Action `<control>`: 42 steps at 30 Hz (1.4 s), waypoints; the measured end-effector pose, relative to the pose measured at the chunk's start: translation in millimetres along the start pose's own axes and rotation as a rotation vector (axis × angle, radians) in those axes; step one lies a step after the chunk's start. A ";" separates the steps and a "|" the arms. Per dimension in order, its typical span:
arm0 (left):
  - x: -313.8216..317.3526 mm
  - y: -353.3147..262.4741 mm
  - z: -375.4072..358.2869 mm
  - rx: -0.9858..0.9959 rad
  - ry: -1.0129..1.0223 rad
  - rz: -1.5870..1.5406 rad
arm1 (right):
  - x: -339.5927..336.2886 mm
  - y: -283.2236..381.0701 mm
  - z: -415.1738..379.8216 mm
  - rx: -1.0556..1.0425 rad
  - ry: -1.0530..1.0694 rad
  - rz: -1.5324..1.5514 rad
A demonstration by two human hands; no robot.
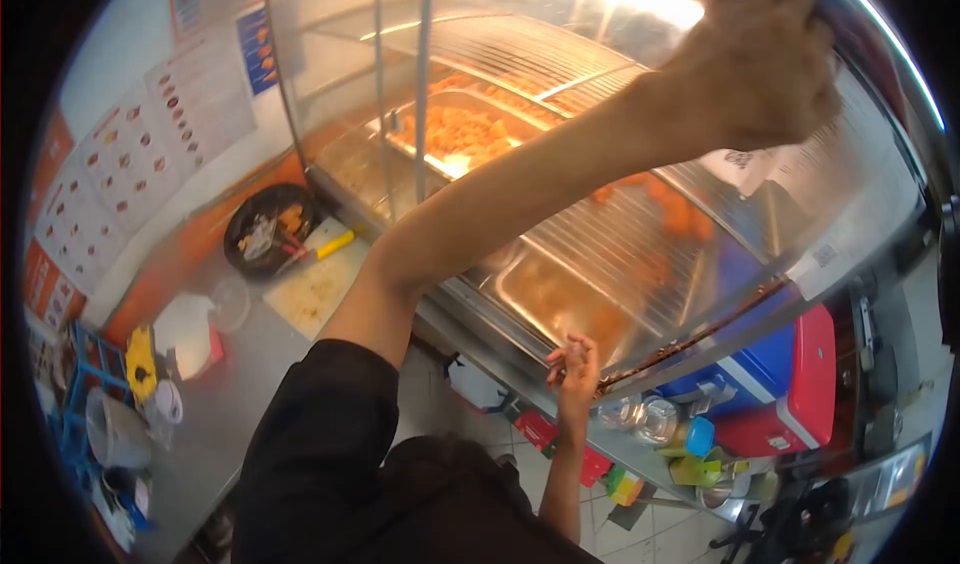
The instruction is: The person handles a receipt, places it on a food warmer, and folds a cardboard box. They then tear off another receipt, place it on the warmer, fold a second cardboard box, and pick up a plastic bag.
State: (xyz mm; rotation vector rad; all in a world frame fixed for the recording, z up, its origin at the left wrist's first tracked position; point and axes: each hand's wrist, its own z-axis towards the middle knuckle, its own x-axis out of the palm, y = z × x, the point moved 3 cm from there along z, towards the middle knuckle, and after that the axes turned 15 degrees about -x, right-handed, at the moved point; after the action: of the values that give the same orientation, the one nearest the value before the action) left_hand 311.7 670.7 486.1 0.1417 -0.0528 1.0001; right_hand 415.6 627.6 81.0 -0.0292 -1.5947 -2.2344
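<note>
Wall menu posters at upper left (text unreadable); left hand, grip clenched on the warmer lid; right hand released at the tray edge.

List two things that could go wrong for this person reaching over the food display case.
1. The left hand presses high on the curved glass cover; it might slip or strain the panel.
2. The right hand rests at the metal case edge, where its fingers could be pinched or perhaps burned.
</note>
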 end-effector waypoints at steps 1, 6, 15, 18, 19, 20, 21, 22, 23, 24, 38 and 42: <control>15.7 4.5 1.3 -0.018 0.019 -0.048 | -5.5 -18.8 -13.0 0.065 -0.005 -0.005; 17.8 1.7 -6.2 -0.146 -0.015 0.105 | -0.5 -54.1 -62.0 0.246 0.072 0.026; 4.5 -5.5 -7.4 -0.135 -0.048 0.059 | -18.7 -50.1 -112.0 0.357 0.375 0.005; -20.3 -18.2 -20.8 -0.146 -0.146 0.133 | -29.5 -50.2 -121.3 0.362 0.492 -0.089; -31.4 -20.4 -29.6 -0.158 -0.132 0.168 | -32.4 -52.2 -125.3 0.389 0.520 -0.080; -44.2 -23.6 -42.8 -0.202 -0.166 0.163 | -34.7 -53.1 -127.6 0.397 0.546 -0.063; -57.3 -29.3 -59.6 -0.243 -0.205 0.152 | -38.3 -53.7 -129.6 0.401 0.568 -0.049; -71.0 -36.1 -78.7 -0.279 -0.247 0.138 | -41.4 -56.9 -131.1 0.394 0.603 -0.053; -87.0 -43.2 -99.8 -0.311 -0.290 0.122 | -41.7 -60.2 -131.7 0.401 0.617 -0.047; -104.3 -52.2 -122.9 -0.346 -0.333 0.103 | -41.1 -63.8 -134.3 0.432 0.674 -0.030; -325.8 -242.9 -493.3 -2.196 0.236 -0.113 | 15.9 -69.7 -82.8 0.520 0.384 0.182; -400.0 -245.4 -533.7 -2.186 0.442 0.059 | 13.3 -75.6 -104.9 0.499 0.284 0.129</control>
State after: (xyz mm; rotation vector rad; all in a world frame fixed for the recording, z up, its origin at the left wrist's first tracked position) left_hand 291.2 282.6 -108.9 -2.0535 -0.6925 0.5499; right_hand 400.5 548.5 -21.1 0.2983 -1.8727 -1.6091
